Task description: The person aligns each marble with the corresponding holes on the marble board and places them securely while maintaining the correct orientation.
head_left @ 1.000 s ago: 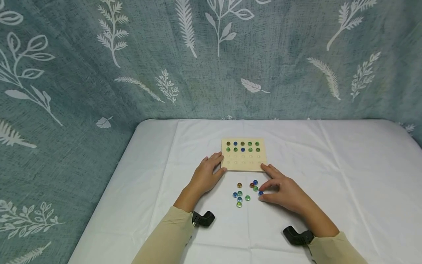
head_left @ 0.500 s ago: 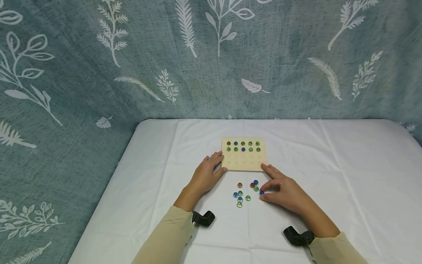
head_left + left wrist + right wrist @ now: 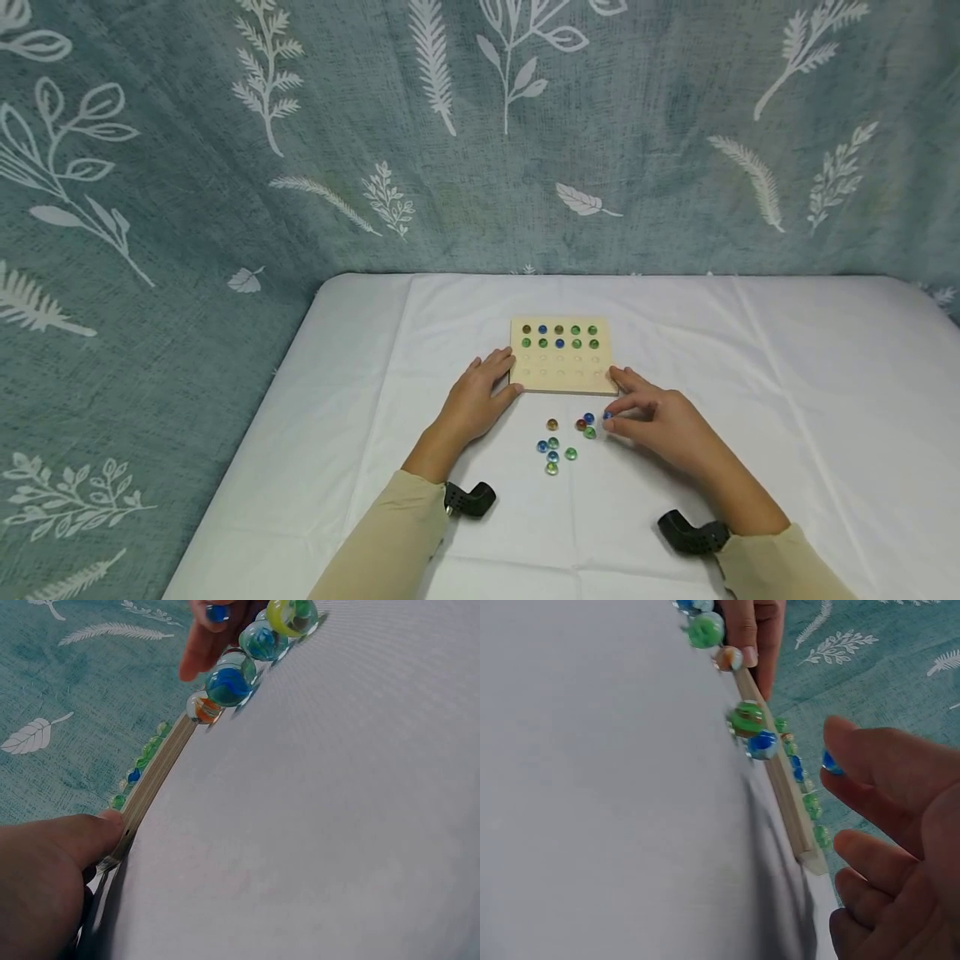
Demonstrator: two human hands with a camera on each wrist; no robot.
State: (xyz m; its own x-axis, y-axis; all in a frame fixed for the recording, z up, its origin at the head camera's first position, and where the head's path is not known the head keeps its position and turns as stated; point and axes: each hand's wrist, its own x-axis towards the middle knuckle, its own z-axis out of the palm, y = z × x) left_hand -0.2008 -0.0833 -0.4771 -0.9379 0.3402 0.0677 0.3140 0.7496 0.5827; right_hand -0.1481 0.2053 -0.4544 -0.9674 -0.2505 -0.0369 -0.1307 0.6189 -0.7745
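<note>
Sitting between right fingers (image 3: 866,799): blue marble (image 3: 830,763)

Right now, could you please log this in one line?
right hand: pinches blue marble; left hand: touches board; board: far two rows filled, near two empty

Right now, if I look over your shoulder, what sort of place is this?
Probably an indoor tabletop filming corner: a white-covered table, blue-green leaf-patterned fabric behind it and at its left, and black wrist-worn devices. The wider room doesn't show.
</note>
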